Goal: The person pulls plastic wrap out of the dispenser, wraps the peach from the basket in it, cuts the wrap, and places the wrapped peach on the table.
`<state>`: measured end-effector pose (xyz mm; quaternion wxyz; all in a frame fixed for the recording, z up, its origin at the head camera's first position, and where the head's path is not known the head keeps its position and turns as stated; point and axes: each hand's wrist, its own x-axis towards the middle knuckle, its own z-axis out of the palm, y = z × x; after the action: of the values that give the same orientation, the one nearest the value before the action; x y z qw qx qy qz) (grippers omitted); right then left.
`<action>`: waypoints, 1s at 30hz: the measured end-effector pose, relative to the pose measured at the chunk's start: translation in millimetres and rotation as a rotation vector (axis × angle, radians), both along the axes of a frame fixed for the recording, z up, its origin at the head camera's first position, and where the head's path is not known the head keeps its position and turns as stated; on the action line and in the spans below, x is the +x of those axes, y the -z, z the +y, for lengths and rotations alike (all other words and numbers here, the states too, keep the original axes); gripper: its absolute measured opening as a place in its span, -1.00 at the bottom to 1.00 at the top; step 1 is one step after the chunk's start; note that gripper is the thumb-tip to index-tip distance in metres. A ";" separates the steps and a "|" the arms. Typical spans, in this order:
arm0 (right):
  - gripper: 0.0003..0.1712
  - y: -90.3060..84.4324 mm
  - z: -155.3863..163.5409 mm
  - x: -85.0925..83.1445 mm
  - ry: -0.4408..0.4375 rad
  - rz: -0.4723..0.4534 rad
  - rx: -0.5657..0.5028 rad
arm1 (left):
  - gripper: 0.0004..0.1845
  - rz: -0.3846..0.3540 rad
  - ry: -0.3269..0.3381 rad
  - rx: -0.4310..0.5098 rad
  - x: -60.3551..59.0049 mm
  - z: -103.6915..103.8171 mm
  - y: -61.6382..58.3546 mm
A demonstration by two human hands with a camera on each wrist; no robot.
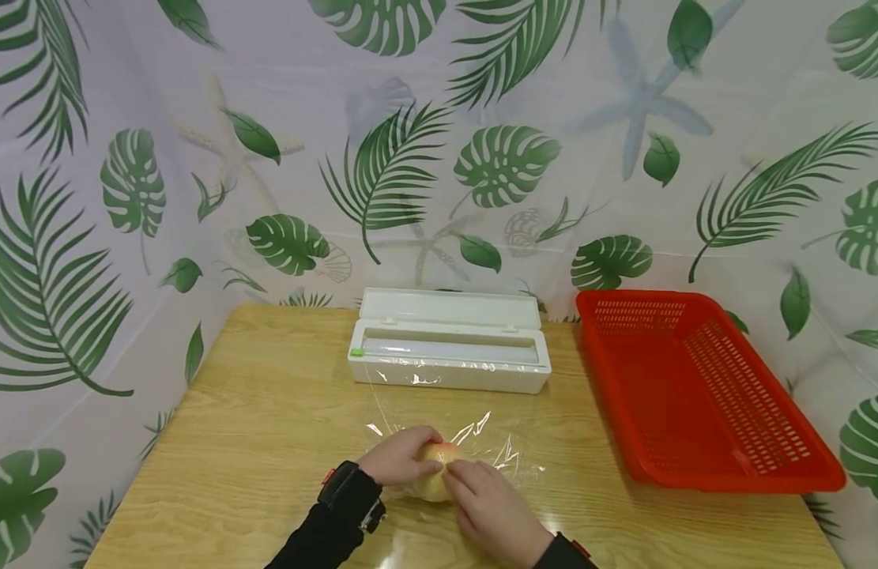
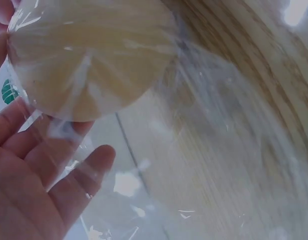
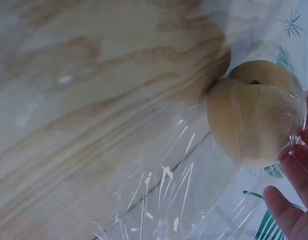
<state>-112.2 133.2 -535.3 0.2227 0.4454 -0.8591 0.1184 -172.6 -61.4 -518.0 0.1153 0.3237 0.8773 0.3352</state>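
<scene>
A round yellow fruit with a reddish patch sits low at the middle of the head view, covered by clear cling film. My left hand holds its left side, thumb on top. At its right side, my right hand pinches film against the fruit. In the left wrist view, film stretches in creases over the fruit, and some left fingers are spread beneath it. The right wrist view shows a cleft and a small dark spot on the fruit; film bunches at the right fingertips.
Behind the hands stands a white film dispenser box, lid raised, with a film roll and a green slider. A red plastic basket stands at the right. Leaf-printed cloth hangs behind the wooden table.
</scene>
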 end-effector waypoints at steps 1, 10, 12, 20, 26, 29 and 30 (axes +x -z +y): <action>-0.65 -1.0 -0.8 -0.7 0.004 0.000 0.011 | -0.67 0.001 0.000 0.005 -0.4 -0.5 1.0; -0.61 -10.0 -12.7 -10.6 0.058 0.015 0.097 | -0.72 0.093 -0.069 0.043 3.0 -0.3 2.1; -0.63 -9.2 -13.5 -13.9 0.067 0.016 0.095 | -0.74 0.178 -0.113 0.023 7.6 -0.5 -2.0; -0.65 -12.2 -14.6 -23.9 0.087 -0.021 0.078 | -0.81 0.658 -0.088 -0.137 32.4 -3.3 -8.3; -0.58 -12.5 -13.6 -27.5 0.121 -0.088 0.104 | -0.58 0.620 -0.086 -0.223 37.3 -3.4 7.8; -0.52 -11.4 -14.1 -28.7 0.150 -0.127 0.087 | -0.54 0.587 -0.108 -0.207 35.3 -2.5 12.4; -0.50 -10.7 -14.2 -28.8 0.158 -0.137 0.078 | -0.53 0.576 -0.110 -0.200 34.0 -2.0 13.2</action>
<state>-141.0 119.0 -524.6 0.1548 0.3753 -0.9087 0.0970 -138.6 -63.4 -531.2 -0.1250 0.3445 0.9187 0.1472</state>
